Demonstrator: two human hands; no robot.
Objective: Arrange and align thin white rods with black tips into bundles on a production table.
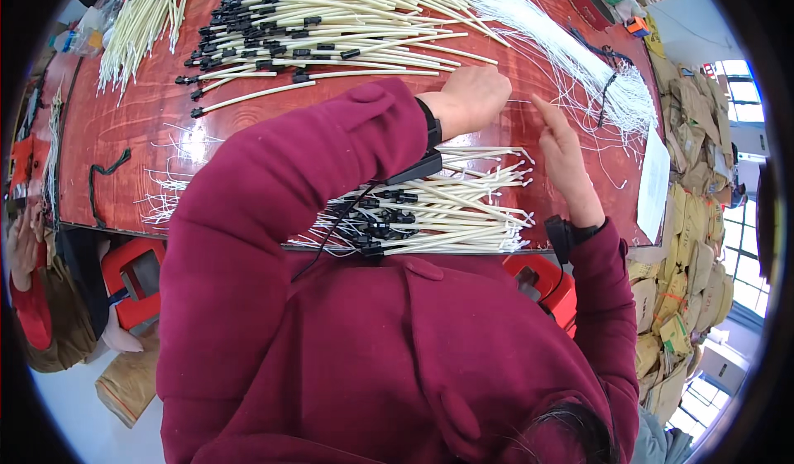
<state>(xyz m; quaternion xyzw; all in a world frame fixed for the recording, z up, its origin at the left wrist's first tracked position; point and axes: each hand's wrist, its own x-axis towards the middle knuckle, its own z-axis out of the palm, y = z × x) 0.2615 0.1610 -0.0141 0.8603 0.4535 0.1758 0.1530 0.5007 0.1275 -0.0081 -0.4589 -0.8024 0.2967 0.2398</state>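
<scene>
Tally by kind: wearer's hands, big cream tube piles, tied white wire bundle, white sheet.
Hands (left hand, right hand): 2
Tube piles (far left pile, far middle pile, near pile): 3
Wire bundle: 1
White sheet: 1
Total: 7

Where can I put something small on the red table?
Left: bare table between the black cord and loose white wires. Right: a small gap between the right sleeve and white paper. Cream tubes crowd the back and front.

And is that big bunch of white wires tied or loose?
Tied: a dark cord crosses the white wires toward the right; some strands stray loose.
</scene>
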